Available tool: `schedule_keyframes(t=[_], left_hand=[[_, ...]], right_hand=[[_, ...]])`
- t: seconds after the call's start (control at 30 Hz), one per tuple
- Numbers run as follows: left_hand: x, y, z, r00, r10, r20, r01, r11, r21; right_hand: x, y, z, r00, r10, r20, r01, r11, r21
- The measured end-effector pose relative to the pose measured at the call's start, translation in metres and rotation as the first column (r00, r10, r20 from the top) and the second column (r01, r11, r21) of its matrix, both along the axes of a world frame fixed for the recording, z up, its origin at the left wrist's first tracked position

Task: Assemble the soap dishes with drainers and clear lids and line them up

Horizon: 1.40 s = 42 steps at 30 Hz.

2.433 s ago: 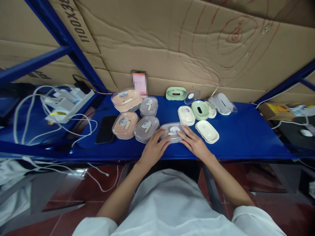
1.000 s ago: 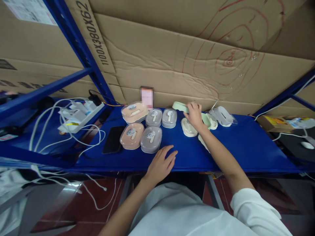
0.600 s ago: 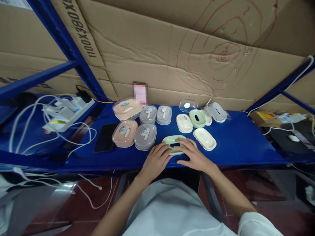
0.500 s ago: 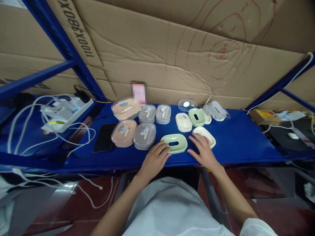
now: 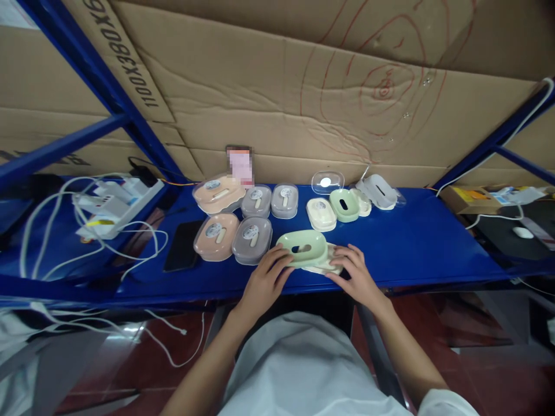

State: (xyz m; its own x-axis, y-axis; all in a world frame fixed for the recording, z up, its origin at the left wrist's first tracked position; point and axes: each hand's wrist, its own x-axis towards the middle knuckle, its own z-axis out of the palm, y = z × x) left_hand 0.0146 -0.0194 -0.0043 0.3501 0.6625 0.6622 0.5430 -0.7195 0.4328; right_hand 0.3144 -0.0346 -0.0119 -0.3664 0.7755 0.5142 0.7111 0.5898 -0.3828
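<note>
If your two grips fall out of line, the pale green slotted dish [image 5: 317,247] could catch crookedly on the rim of the cream tray [image 5: 331,253] or slide off it. The dish overlaps the tray near the blue tabletop's [image 5: 420,242] front edge. Your left hand [image 5: 265,278], fingers half curled, pinches the dish's left end; your right hand [image 5: 358,276], similarly bent, holds the tray's right end.

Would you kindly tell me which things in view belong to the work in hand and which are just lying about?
In the work:
green shell, held by the left hand
cream base, partly under it, held by the right hand
likely also the clear lid, pink boxes and grey boxes

Apparently just lying about:
black slab
upright screen
power strip
mouse
</note>
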Motion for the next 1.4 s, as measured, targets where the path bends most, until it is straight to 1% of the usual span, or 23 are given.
schedule_keyframes(t=[0.07,0.1,0.2,0.27,0.37,0.43,0.53,0.63,0.73,0.8,0.83,0.87,0.93,0.97,1.0,1.03,1.07,1.13,1.2,1.3,1.4], left_hand=[[-0.001,0.002,0.001,1.000,-0.018,0.003,0.018,1.000,0.000],[0.000,0.003,0.002,0.999,-0.038,0.000,0.038,0.999,-0.004],[0.009,0.013,0.002,0.990,-0.136,-0.029,0.135,0.991,-0.025],[0.017,0.021,0.002,0.978,-0.203,-0.053,0.202,0.979,-0.035],[0.026,0.032,0.002,0.956,-0.275,-0.101,0.272,0.961,-0.044],[0.027,0.035,0.001,0.943,-0.300,-0.147,0.294,0.954,-0.061],[0.021,0.034,0.000,0.932,-0.295,-0.211,0.285,0.955,-0.081],[0.012,0.029,-0.002,0.931,-0.255,-0.261,0.245,0.967,-0.070],[0.005,0.024,-0.001,0.931,-0.204,-0.303,0.200,0.979,-0.047],[0.001,0.020,-0.001,0.938,-0.169,-0.304,0.166,0.986,-0.034],[0.000,0.018,-0.001,0.944,-0.151,-0.294,0.148,0.988,-0.033],[-0.002,0.015,-0.001,0.952,-0.132,-0.277,0.127,0.991,-0.035],[-0.004,0.010,-0.003,0.966,-0.091,-0.241,0.083,0.996,-0.042],[-0.004,0.007,-0.004,0.972,-0.072,-0.226,0.063,0.997,-0.045],[-0.005,0.005,-0.005,0.976,-0.053,-0.213,0.044,0.998,-0.046],[-0.006,0.004,-0.006,0.979,-0.037,-0.202,0.028,0.998,-0.048],[-0.006,0.002,-0.006,0.981,-0.026,-0.194,0.016,0.999,-0.051],[-0.007,0.001,-0.007,0.984,-0.018,-0.178,0.008,0.998,-0.056],[-0.008,0.002,-0.008,0.986,-0.020,-0.163,0.011,0.998,-0.059],[-0.009,0.003,-0.008,0.989,-0.024,-0.149,0.013,0.997,-0.074],[-0.008,0.003,-0.008,0.988,-0.023,-0.154,0.009,0.996,-0.089]], right_hand=[[0.001,0.003,0.001,0.997,-0.067,-0.043,0.069,0.997,0.044],[0.001,0.003,0.003,0.996,-0.079,-0.034,0.081,0.995,0.064],[0.001,0.001,0.008,0.995,-0.037,0.094,0.027,0.994,0.110],[0.001,-0.002,0.010,0.986,-0.013,0.165,-0.006,0.993,0.115],[0.003,-0.006,0.009,0.980,-0.025,0.196,0.006,0.995,0.101],[0.005,-0.008,0.008,0.977,-0.026,0.210,0.009,0.997,0.083],[0.002,-0.010,0.006,0.971,0.002,0.238,-0.015,0.999,0.051],[-0.006,-0.012,0.006,0.970,0.033,0.242,-0.041,0.999,0.026],[-0.009,-0.005,0.013,0.965,0.113,0.235,-0.108,0.994,-0.034],[-0.003,0.015,0.022,0.967,0.157,0.202,-0.147,0.987,-0.065],[0.003,0.032,0.027,0.974,0.147,0.174,-0.139,0.989,-0.057],[0.010,0.053,0.033,0.986,0.102,0.133,-0.099,0.995,-0.028],[0.025,0.104,0.044,0.995,-0.073,0.065,0.069,0.996,0.053],[0.032,0.133,0.049,0.983,-0.176,0.057,0.172,0.982,0.074],[0.038,0.160,0.053,0.954,-0.290,0.074,0.285,0.956,0.073],[0.042,0.186,0.056,0.908,-0.405,0.104,0.401,0.914,0.060],[0.044,0.208,0.058,0.863,-0.485,0.145,0.484,0.874,0.046],[0.043,0.241,0.058,0.791,-0.572,0.215,0.576,0.816,0.052],[0.037,0.257,0.056,0.766,-0.588,0.258,0.591,0.803,0.075],[0.031,0.262,0.049,0.772,-0.565,0.290,0.568,0.819,0.084],[0.030,0.263,0.045,0.796,-0.537,0.281,0.527,0.842,0.116]])
